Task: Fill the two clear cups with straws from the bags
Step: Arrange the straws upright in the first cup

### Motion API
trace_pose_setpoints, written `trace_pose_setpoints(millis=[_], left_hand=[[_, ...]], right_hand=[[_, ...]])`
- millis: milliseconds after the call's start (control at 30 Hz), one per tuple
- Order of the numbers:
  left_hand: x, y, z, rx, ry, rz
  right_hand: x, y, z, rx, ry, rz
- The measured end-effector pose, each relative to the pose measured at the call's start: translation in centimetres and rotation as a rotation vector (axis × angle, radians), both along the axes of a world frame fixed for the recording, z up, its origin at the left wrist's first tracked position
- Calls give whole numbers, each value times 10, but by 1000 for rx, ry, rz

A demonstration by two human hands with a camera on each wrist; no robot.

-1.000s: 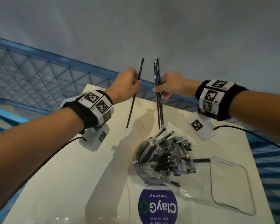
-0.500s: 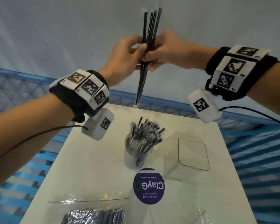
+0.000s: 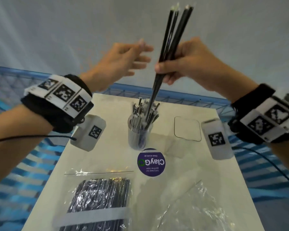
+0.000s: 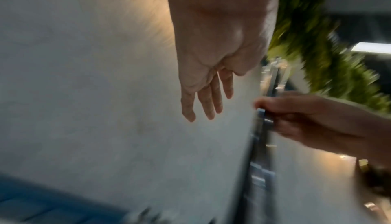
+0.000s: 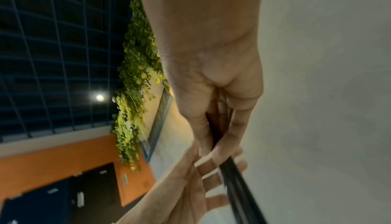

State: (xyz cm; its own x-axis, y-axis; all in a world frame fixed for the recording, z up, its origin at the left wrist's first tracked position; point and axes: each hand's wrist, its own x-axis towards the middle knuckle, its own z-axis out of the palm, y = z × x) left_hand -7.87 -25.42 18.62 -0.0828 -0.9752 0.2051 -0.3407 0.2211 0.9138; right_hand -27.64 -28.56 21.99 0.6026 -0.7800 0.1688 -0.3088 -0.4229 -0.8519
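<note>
In the head view, a bundle of black straws (image 3: 169, 52) is clamped in the grip of the right hand (image 3: 188, 62), upper centre of the frame. Its long axis runs steeply from upper right to lower left, and its lower tips sit just above, or among, the straws already standing in the round clear cup (image 3: 139, 132) at mid-frame; contact cannot be told. The square clear cup (image 3: 187, 129), to the right of it on the desk (image 3: 107, 155), looks empty and lies nearer the right hand. The left hand (image 3: 118, 64) is held apart, fingers spread, gripping nothing. A full bag of straws (image 3: 98, 202) lies at lower left.

In the left wrist view, heavily blurred, the straight fingers of the left hand are confirmed; neither cup is shown.

In the right wrist view, the thumb and fingers are seen pinched round the bundle, a closure partly hidden from the head camera.
</note>
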Motion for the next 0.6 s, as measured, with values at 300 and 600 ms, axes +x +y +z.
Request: trace_pose_setpoints(millis=[300, 600], left_hand=[[1, -9, -123, 382, -554, -245], [-9, -18, -164, 283, -385, -177]], right_hand=[[2, 9, -116, -50, 8, -378], [24, 10, -164, -177, 6, -465]])
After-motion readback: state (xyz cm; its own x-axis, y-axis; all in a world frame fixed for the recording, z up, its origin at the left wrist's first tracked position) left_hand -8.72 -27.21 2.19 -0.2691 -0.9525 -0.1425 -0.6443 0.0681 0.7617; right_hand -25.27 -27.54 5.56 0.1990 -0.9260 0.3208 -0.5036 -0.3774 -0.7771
